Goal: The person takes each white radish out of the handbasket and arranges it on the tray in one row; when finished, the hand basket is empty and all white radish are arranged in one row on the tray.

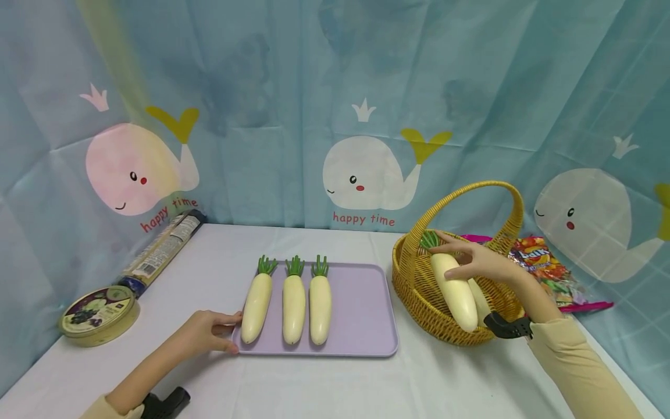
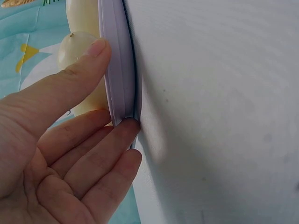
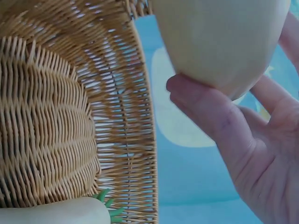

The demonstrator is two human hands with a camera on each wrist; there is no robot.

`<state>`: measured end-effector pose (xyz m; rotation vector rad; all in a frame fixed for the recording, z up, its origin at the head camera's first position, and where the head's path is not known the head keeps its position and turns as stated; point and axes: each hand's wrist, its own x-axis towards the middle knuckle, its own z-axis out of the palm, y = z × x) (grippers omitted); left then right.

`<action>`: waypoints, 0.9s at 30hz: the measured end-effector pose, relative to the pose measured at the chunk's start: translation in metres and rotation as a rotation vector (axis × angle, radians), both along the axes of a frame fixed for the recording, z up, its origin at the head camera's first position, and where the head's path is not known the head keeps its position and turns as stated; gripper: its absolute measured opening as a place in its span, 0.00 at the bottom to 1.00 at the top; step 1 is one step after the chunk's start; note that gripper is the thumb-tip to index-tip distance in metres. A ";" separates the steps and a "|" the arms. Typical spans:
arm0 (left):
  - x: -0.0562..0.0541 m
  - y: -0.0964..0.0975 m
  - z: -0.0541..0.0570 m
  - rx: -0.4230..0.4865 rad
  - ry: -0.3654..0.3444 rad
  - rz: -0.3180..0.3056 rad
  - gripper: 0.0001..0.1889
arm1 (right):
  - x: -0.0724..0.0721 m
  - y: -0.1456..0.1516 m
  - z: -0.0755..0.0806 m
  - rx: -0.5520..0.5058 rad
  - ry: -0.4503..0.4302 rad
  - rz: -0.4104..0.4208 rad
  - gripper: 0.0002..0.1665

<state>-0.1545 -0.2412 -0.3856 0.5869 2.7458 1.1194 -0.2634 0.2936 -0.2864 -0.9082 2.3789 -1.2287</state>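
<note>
Sleeve (image 1: 581, 364), right grip (image 1: 473, 260) round radish (image 1: 458, 299), leaves (image 1: 429, 240) away, long axis perhaps tip-down, left grip (image 1: 206, 333) round tray (image 1: 361, 308).

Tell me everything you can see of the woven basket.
The woven basket is golden brown and looks like wicker, with a rounded body, openwork sides and a tall arched handle. It stands upright on the white tabletop, right of the lilac tray and in front of a colourful packet. One white radish lies inside, partly hidden in the head view by another that the right hand holds over the opening. Whether the held one touches the rim cannot be told.
</note>
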 end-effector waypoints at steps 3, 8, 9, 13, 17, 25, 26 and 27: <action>0.000 0.000 0.000 -0.001 -0.007 0.008 0.38 | 0.008 -0.001 0.002 -0.024 0.023 0.006 0.29; 0.000 0.000 0.001 0.015 -0.011 0.001 0.38 | 0.024 -0.001 0.004 0.006 0.066 -0.024 0.30; 0.000 0.000 0.001 0.021 -0.015 -0.001 0.38 | 0.027 -0.001 0.004 0.016 0.075 -0.033 0.30; 0.000 0.000 0.000 0.033 -0.028 -0.003 0.38 | 0.037 0.000 0.001 0.012 0.089 -0.041 0.30; 0.000 -0.001 0.000 0.031 -0.032 -0.005 0.37 | 0.045 -0.002 -0.004 -0.030 0.072 -0.027 0.30; -0.001 -0.001 0.000 0.010 -0.015 -0.006 0.37 | 0.061 -0.007 -0.012 -0.042 0.120 0.042 0.30; -0.001 -0.001 0.000 0.006 -0.016 -0.003 0.38 | 0.063 -0.009 -0.012 -0.039 0.125 0.060 0.30; 0.000 -0.001 0.001 -0.005 -0.012 0.002 0.38 | 0.065 -0.010 -0.011 -0.039 0.133 0.082 0.30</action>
